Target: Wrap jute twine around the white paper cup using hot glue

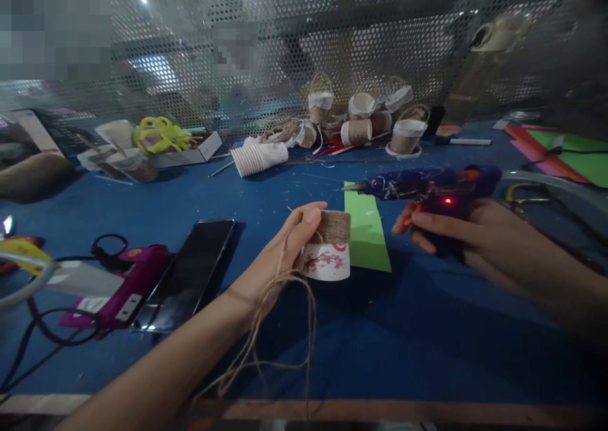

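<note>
My left hand [297, 235] grips a white paper cup [327, 263] printed with pink blossoms. Brown twine [336, 225] is wound closely round one half of the cup, and its loose tail hangs over my wrist. In my right hand [456, 228] is a blue hot glue gun [427, 181], held by its handle with a red light glowing. Its metal nozzle points left, above and apart from the cup. A finger rests by the orange trigger. Under and behind the cup lies a strip of green paper [368, 235].
A black phone [192, 273] and a magenta power strip [130, 285] with cables lie left. Several twine-wrapped cup baskets [363, 105] stand along the perforated metal screen [266, 51]. Stacked paper cups [261, 157] lie before them; coloured sheets [565, 152] are at right.
</note>
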A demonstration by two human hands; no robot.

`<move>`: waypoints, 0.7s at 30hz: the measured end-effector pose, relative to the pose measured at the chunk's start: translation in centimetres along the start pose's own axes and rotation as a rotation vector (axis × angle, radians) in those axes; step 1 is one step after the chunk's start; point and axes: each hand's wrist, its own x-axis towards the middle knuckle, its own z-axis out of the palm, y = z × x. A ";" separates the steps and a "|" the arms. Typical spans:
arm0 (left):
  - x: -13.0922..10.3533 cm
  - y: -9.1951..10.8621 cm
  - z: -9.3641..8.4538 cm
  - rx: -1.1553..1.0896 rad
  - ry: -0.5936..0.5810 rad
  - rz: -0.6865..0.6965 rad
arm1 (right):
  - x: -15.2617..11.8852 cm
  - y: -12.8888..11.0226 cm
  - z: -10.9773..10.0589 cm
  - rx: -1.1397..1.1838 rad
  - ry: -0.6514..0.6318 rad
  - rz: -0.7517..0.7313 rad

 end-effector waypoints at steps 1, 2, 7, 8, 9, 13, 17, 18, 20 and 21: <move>0.0 0.0 0.0 -0.008 0.007 0.006 | -0.2 0.2 0.0 -0.033 -0.007 -0.017; 0.0 0.0 0.0 -0.013 0.016 0.012 | -0.3 0.5 -0.1 -0.064 -0.006 -0.030; 0.0 0.1 0.0 -0.028 0.050 0.001 | -1.3 0.9 0.0 -0.272 0.106 0.021; 0.0 0.2 0.0 -0.045 0.033 0.001 | -1.4 0.8 0.1 -0.296 0.099 -0.008; 0.0 0.3 0.1 -0.065 0.007 0.005 | -1.5 0.5 0.2 -0.316 0.079 -0.056; 0.0 0.6 0.5 -0.128 -0.059 0.017 | -1.5 -0.5 0.8 -0.413 0.045 -0.254; 0.1 0.8 0.7 -0.130 0.018 -0.027 | -1.2 -0.7 0.8 -0.483 0.020 -0.348; 0.1 0.8 0.6 -0.129 0.017 -0.037 | -1.2 -0.6 0.8 -0.491 0.027 -0.362; 0.3 0.6 0.4 -0.136 0.002 -0.046 | -1.2 -0.4 0.6 -0.505 0.040 -0.376; 0.3 0.5 0.3 -0.147 -0.002 -0.043 | -1.2 -0.3 0.5 -0.514 0.033 -0.373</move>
